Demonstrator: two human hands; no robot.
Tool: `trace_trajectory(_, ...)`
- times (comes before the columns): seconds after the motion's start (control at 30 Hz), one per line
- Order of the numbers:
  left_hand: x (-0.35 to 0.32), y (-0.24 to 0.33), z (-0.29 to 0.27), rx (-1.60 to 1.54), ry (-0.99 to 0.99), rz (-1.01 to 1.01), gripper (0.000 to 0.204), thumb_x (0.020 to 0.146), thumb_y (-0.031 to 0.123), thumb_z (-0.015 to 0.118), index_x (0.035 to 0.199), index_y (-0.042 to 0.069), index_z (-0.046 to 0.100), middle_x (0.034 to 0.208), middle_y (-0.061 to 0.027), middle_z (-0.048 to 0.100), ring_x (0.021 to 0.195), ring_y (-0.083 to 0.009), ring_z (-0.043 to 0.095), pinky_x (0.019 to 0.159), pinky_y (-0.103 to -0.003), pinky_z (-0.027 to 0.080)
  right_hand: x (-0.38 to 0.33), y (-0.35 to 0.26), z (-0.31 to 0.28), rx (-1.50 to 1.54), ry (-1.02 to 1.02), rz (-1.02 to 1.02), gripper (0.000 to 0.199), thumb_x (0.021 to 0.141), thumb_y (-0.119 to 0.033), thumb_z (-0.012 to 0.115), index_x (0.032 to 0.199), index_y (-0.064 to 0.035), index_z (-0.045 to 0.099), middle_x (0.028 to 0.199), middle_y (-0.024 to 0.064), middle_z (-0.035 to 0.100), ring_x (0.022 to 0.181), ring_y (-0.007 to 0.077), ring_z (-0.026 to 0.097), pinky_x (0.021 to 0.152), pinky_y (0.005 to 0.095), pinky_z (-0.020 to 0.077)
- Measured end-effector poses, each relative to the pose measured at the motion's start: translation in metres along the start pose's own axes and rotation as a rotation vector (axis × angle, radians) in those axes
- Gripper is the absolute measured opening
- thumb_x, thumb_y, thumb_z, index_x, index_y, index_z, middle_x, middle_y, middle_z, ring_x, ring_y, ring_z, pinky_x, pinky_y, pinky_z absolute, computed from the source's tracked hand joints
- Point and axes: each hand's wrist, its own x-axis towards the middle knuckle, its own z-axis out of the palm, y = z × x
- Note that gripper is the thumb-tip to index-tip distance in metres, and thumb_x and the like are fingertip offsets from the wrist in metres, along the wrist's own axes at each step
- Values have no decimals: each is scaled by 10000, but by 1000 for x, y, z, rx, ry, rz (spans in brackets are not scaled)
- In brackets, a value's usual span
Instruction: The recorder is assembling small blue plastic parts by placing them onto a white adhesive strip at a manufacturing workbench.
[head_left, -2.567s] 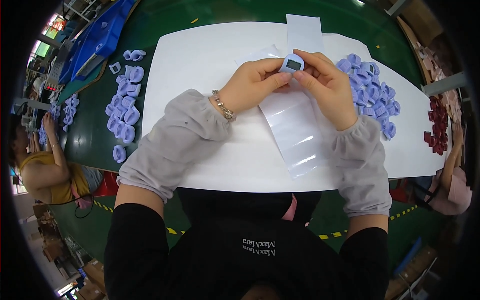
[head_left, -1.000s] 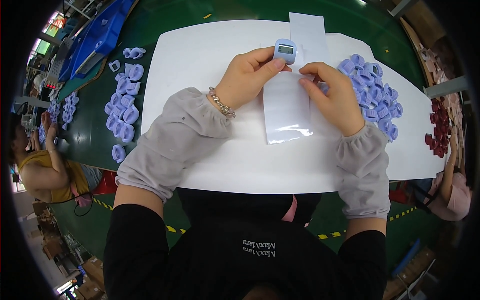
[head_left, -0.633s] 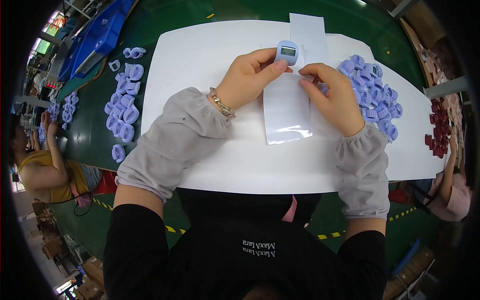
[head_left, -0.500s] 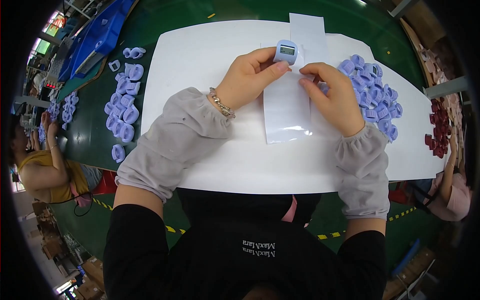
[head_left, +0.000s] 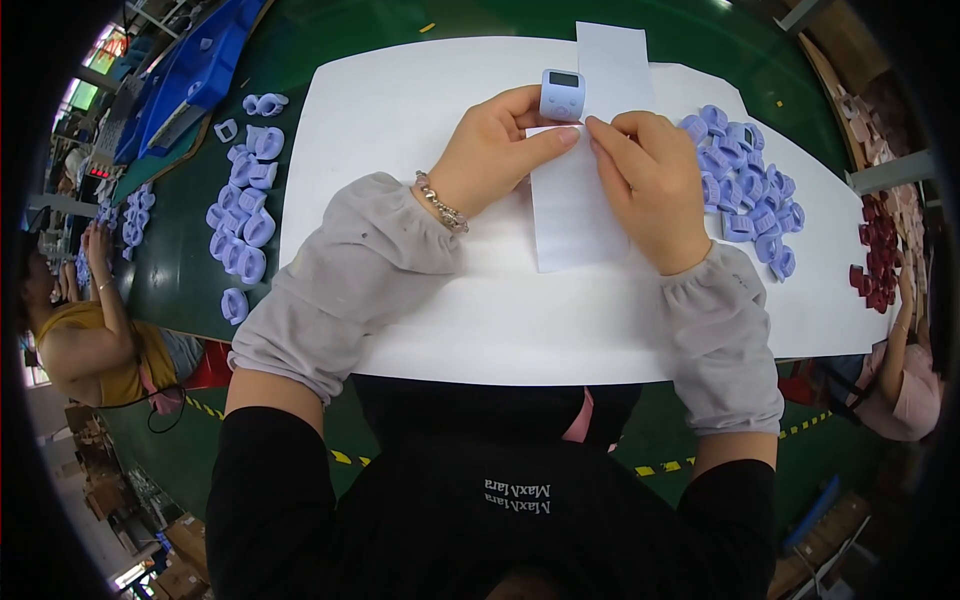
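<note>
My left hand (head_left: 497, 145) is closed on a pale lavender finger counter (head_left: 562, 98), held upright between thumb and fingers. Its small dark screen is at the top, with round buttons below. Close beside it, the thumb and forefinger of my right hand (head_left: 655, 190) are pressed together at the counter's lower right; whatever they pinch is too small to make out. Below both hands is a narrow, smooth white sheet (head_left: 575, 215), its top end between my fingers. Whether either hand grips it I cannot tell. A second white strip (head_left: 612, 65) lies beyond.
A heap of lavender counters (head_left: 745, 190) lies to the right on the white paper table cover (head_left: 420, 320). More counters (head_left: 240, 215) sit on the dark green tabletop at left, near blue bins (head_left: 195, 85). Co-workers sit at both sides; dark red pieces (head_left: 880, 255) lie far right.
The counter has been raised slightly and turned, its screen now darker and its buttons showing. My right hand has come left, fingertips closing together near it. The sheet's lower end has shifted and lost its glare.
</note>
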Motion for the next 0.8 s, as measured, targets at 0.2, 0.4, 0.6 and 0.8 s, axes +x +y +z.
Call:
trace_trajectory(0.2, -3, 3, 2, -31, -32, 5, 421, 847, 82, 659, 1231, -10, 513, 1090, -76, 615, 992, -121, 599, 820, -243, 504, -2, -1, -1, 69, 19, 41, 201, 737, 18, 675, 931, -34, 676, 844, 83, 599, 702, 234, 568, 608, 315, 437)
trace_trajectory(0.4, -3, 0, 1, 34, -97, 94, 464, 845, 60, 649, 1271, -17, 480, 1141, -100, 591, 1101, -164, 560, 887, -273, 494, -1, -6, -4, 179, -4, 191, 158, 752, 20, 675, 903, -27, 669, 814, 63, 597, 695, 198, 567, 584, 272, 442)
trace_trajectory(0.6, -3, 2, 2, 61, -87, 58, 457, 840, 53, 647, 1262, -17, 485, 1144, -101, 592, 1091, -166, 568, 896, -276, 490, -3, -2, -4, 30, 41, 10, 130, 744, 24, 679, 864, -24, 670, 807, 63, 593, 658, 193, 571, 548, 272, 439)
trace_trajectory(0.8, -3, -1, -1, 95, -114, 99, 436, 835, 47, 645, 1242, -17, 503, 1131, -96, 603, 1091, -164, 569, 891, -275, 490, 0, -5, -7, 214, -22, 129, 111, 734, 37, 665, 816, -16, 614, 810, 66, 576, 660, 189, 565, 560, 260, 439)
